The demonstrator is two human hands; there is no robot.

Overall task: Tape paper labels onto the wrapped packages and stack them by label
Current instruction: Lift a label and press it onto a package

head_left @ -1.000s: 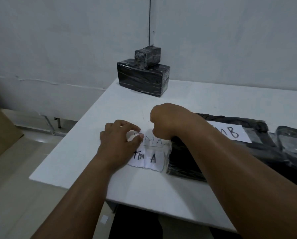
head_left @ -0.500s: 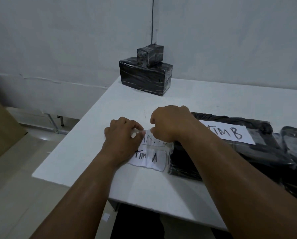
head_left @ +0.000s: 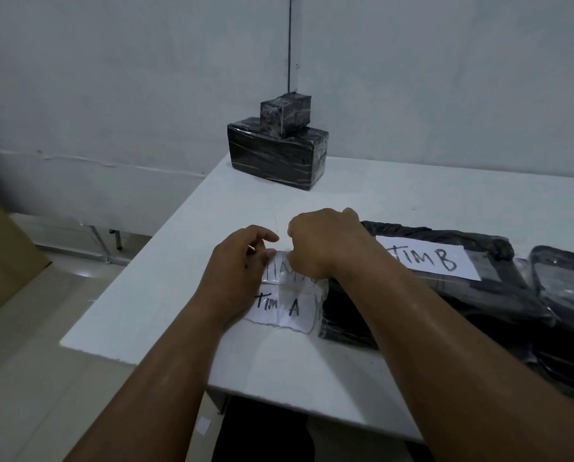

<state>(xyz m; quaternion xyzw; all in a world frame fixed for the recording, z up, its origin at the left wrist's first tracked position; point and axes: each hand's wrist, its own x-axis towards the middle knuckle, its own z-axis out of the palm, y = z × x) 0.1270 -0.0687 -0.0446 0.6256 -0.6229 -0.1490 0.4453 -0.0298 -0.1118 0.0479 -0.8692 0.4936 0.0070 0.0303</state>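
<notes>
Your left hand (head_left: 235,275) and right hand (head_left: 322,241) both pinch the far edge of the upper paper label (head_left: 285,276), fingers curled shut on it. It lies on the table (head_left: 412,201), beside the flat wrapped package (head_left: 439,295).

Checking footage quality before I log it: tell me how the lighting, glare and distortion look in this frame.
Head view: dim, flat, bluish light with soft shadows; wide-angle bending curves the table edges. Glare shines off the film on the black wrapped packages and the clear tape over the TIM A labels. The left hand and right hand are slightly soft; the writing stays legible.
</notes>
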